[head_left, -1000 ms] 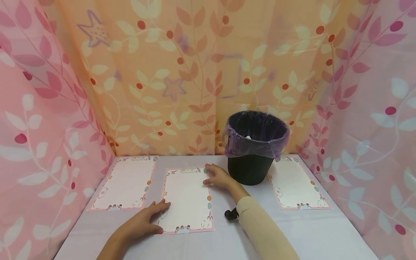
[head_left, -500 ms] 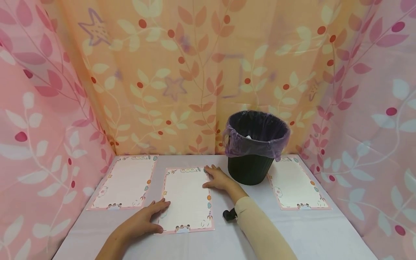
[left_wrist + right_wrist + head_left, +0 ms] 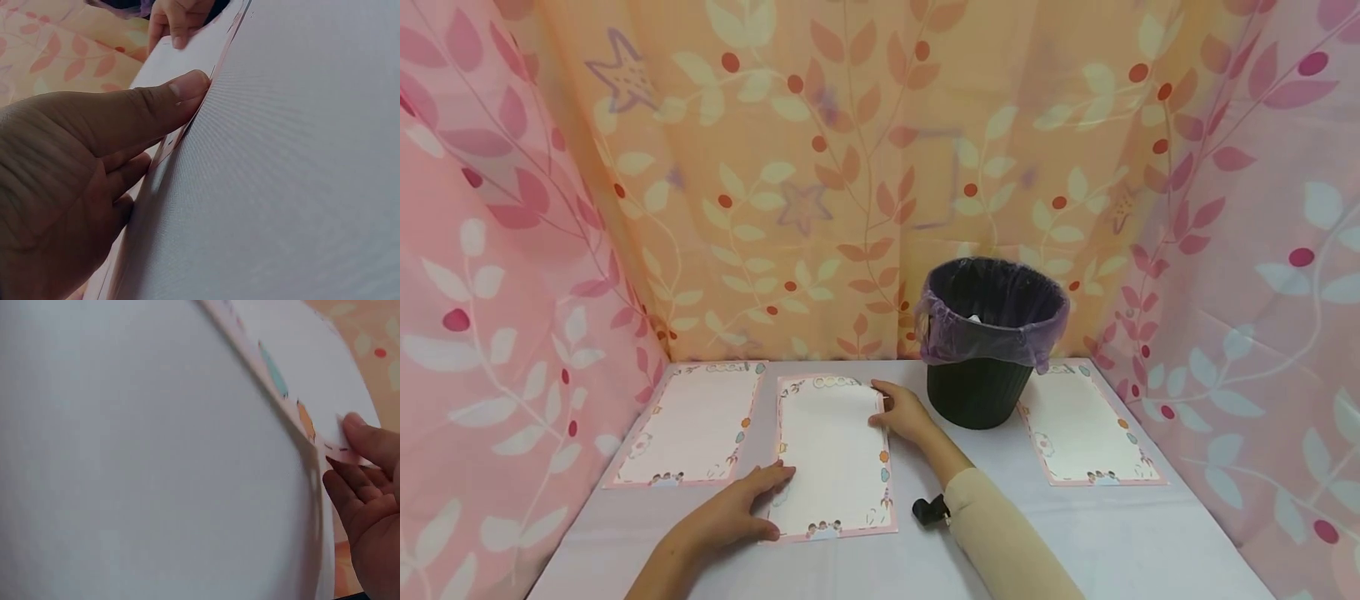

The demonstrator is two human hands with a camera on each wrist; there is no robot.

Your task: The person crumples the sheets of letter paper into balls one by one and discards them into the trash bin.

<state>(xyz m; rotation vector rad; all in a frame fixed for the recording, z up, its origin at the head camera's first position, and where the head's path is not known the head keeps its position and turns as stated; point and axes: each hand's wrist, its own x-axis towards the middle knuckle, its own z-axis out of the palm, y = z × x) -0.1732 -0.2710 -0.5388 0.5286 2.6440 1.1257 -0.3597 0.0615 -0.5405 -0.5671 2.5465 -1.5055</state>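
White table (image 3: 1120,542) | three bordered papers (image 3: 692,425), one lined bin (image 3: 977,392) | left hand (image 3: 730,510) relaxed, rests on left edge of middle paper (image 3: 831,458) | right hand (image 3: 908,413) pinches its far right corner

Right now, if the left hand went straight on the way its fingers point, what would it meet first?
The middle sheet, whose left edge the left hand touches. Past that, roughly in line, the right hand near the sheet's far right corner, though depth is unclear.
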